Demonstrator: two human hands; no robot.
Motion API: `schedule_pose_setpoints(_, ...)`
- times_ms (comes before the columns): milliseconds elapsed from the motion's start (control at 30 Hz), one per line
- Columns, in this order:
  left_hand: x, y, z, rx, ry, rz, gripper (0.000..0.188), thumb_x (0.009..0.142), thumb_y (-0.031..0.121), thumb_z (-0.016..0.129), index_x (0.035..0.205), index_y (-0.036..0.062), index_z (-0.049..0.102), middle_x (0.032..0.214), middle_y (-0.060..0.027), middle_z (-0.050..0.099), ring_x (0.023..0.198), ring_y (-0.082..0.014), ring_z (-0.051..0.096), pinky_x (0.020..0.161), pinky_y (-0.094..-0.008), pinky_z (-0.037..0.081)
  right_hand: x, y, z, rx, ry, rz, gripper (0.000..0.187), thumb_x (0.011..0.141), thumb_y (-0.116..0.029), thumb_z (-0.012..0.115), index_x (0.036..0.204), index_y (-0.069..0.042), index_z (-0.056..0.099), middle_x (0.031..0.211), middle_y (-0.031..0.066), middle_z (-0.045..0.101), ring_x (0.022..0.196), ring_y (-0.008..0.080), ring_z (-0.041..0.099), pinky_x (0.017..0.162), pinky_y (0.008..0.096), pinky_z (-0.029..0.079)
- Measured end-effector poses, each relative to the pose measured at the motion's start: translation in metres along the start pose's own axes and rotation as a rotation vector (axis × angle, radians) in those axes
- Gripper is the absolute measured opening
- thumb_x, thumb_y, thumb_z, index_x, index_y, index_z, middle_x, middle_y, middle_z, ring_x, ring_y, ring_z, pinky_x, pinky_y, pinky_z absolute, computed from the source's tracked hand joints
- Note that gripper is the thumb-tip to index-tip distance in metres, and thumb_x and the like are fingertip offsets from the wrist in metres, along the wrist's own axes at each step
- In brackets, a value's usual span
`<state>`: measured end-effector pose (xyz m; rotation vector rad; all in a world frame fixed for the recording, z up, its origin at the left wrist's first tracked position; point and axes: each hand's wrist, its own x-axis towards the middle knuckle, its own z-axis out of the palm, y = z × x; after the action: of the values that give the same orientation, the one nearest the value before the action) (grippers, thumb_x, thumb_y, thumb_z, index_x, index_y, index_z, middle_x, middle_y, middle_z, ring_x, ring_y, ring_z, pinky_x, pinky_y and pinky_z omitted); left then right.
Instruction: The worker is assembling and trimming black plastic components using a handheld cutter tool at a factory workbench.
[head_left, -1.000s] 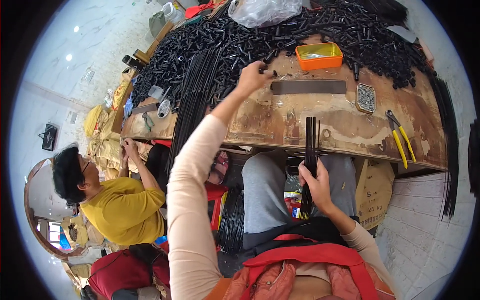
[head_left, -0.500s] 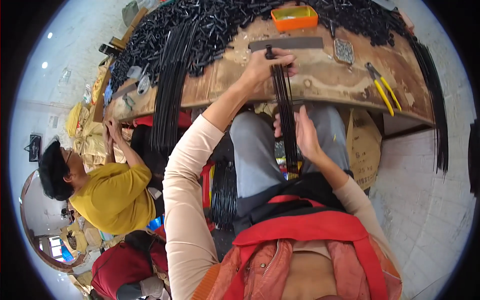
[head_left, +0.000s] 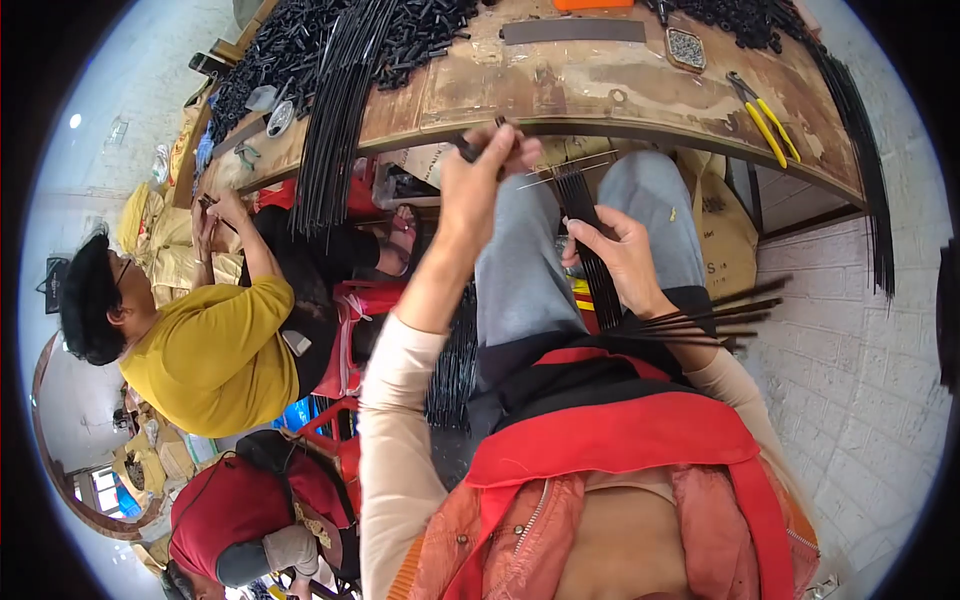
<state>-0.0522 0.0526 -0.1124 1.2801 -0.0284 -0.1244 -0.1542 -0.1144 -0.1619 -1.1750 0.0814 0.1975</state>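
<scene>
My left hand (head_left: 478,185) is raised just below the table's front edge, fingers closed around a small black tubular piece (head_left: 466,150). Above my lap, my right hand (head_left: 632,262) grips a bundle of thin black rods (head_left: 574,195) that look like umbrella ribs; the bundle hangs down between my knees. More black rods (head_left: 720,318) fan out to the right across my right wrist. Thin bright wires (head_left: 568,170) cross near the upper end of the bundle. The two hands are apart.
On the wooden table (head_left: 560,95) lie heaped black tubular parts (head_left: 290,65), a grey strip (head_left: 574,31), a tray of small metal parts (head_left: 686,48) and yellow-handled pliers (head_left: 765,122). Rod bundles (head_left: 335,120) overhang its edge. A co-worker in yellow (head_left: 215,350) sits at left.
My left hand has come off the bundle's top, moving left and toward me with a black piece. The bundle sits lower in my right hand, and rods now fan out at right. The view has shifted.
</scene>
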Motion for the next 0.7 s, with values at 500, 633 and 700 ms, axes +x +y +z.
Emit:
schedule_pose_setpoints(500, -0.027, -0.040, 0.008, -0.340, 0.174, -0.051, 0.022, 0.095, 0.017, 0.062, 0.106, -0.0014, 0.063, 0.091, -0.0083, 0.064, 0.079, -0.0167, 0.065, 0.071, -0.0298, 0.056, -0.006, -0.005, 0.008, 0.013, 0.003, 0.028, 0.021, 0.092, -0.018, 0.066, 0.101, 0.000, 0.062, 0.078, 0.0068, 0.064, 0.070, 0.0133, 0.064, 0.068, 0.0274, 0.055)
schedule_pose_setpoints(633, -0.042, -0.037, -0.004, -0.421, 0.101, -0.210, 0.017, 0.091, 0.016, 0.067, 0.102, 0.0026, 0.066, 0.096, -0.0092, 0.068, 0.088, -0.0205, 0.068, 0.080, -0.0311, 0.058, -0.006, -0.009, 0.008, -0.001, 0.003, 0.041, 0.021, 0.092, -0.018, 0.066, 0.099, 0.000, 0.062, 0.077, 0.0074, 0.065, 0.069, 0.0135, 0.064, 0.068, 0.0266, 0.055)
schedule_pose_setpoints(700, -0.043, -0.035, -0.004, -0.435, 0.093, -0.178, 0.017, 0.090, 0.016, 0.069, 0.101, 0.0038, 0.066, 0.097, -0.0095, 0.069, 0.090, -0.0212, 0.069, 0.082, -0.0314, 0.058, -0.007, -0.011, 0.009, -0.012, 0.002, 0.038, 0.021, 0.092, -0.018, 0.066, 0.099, 0.000, 0.062, 0.077, 0.0076, 0.065, 0.069, 0.0135, 0.064, 0.067, 0.0264, 0.055)
